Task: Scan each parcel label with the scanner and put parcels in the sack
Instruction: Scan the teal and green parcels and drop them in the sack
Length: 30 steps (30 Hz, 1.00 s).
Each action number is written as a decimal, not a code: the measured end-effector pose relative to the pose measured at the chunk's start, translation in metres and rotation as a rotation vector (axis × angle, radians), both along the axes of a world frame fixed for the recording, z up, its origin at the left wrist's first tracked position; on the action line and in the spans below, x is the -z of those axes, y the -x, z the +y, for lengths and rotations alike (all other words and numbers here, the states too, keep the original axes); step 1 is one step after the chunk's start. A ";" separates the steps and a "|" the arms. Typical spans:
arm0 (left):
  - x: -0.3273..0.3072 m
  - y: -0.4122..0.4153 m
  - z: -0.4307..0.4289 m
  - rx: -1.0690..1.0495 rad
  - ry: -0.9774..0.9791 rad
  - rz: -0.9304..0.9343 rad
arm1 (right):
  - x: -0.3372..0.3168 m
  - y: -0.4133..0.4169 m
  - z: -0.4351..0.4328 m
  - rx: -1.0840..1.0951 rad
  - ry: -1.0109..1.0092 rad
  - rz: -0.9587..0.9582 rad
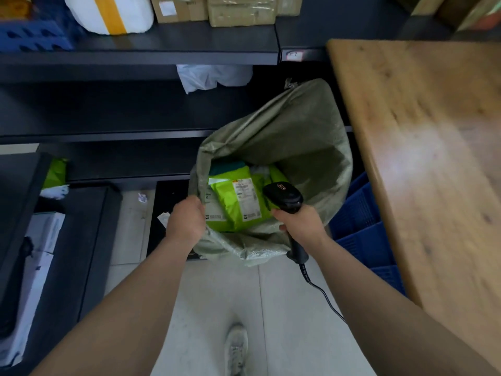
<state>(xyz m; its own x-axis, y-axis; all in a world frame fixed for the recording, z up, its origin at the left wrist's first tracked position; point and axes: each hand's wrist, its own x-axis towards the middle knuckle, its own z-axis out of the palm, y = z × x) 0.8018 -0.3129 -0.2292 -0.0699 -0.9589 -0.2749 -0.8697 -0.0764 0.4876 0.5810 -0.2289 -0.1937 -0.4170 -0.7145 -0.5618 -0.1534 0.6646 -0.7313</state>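
Note:
A grey-green woven sack [295,137] stands open on the floor between the shelves and a table. Inside it lie bright green parcels [238,199] with white labels facing up. My left hand [185,219] grips the sack's near-left rim. My right hand [301,222] holds a black corded scanner [284,198] by its handle, with the scanner head over the sack's mouth, just right of the parcels.
A wooden table [433,158] fills the right side, with blue crates [366,232] beneath its edge. Dark shelves [135,44] at the back carry a white parcel [108,12] and cardboard boxes [176,8]. Another green parcel [55,173] lies at the left. My shoe [237,348] stands on the tiled floor.

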 end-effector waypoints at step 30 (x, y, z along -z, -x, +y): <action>-0.254 0.279 0.354 0.653 0.564 -0.085 | -0.256 0.225 0.377 0.047 0.233 0.049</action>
